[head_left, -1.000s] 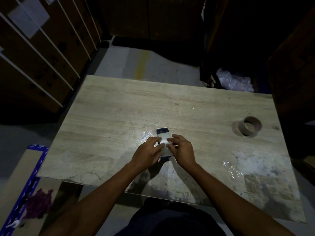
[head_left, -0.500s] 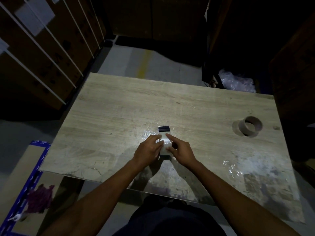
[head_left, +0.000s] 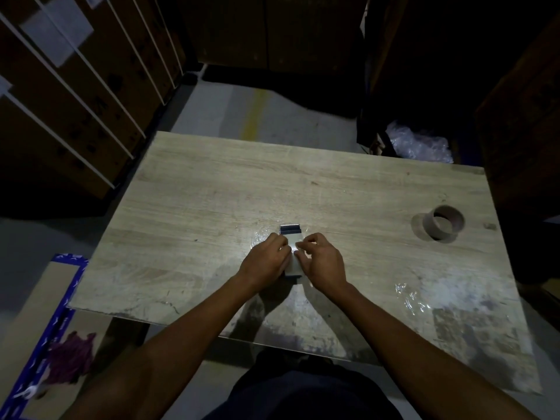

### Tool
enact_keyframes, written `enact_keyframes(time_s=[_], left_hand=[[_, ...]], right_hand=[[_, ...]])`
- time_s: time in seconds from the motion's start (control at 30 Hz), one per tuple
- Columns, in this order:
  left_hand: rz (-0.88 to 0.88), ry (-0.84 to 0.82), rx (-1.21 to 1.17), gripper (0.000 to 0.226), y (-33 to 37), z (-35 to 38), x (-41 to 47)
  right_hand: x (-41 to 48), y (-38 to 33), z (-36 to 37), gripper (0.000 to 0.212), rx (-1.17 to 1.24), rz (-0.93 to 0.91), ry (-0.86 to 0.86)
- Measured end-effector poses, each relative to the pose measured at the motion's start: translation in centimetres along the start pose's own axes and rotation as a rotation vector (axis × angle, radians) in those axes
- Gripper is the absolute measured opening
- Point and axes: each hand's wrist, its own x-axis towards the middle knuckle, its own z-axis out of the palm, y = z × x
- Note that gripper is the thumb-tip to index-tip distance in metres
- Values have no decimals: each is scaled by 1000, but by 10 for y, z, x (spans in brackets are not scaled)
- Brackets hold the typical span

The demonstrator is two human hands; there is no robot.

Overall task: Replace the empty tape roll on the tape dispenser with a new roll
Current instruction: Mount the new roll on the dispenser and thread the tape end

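While dim, two hands (head_left: 266,260) (head_left: 321,262), one dispenser (head_left: 290,230)

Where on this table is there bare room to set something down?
The far half of the table and its left side are bare. Crowded: the middle, where both hands work on the tape dispenser, and the right edge by the empty roll.

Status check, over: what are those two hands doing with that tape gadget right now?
Left hand and right hand both on the tape dispenser, mid-table. Empty cardboard core off to the right, untouched. Nothing blocking.
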Motion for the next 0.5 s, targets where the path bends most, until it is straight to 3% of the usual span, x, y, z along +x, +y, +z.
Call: enact_keyframes(time_s=[0.23, 0.5], left_hand=[[-100, 6, -156, 6, 1, -3, 16], [-155, -33, -296, 8, -7, -6, 16]], right_hand=[[4, 8, -6, 12, -165, -236, 39], [21, 4, -8, 11, -250, -308, -67]])
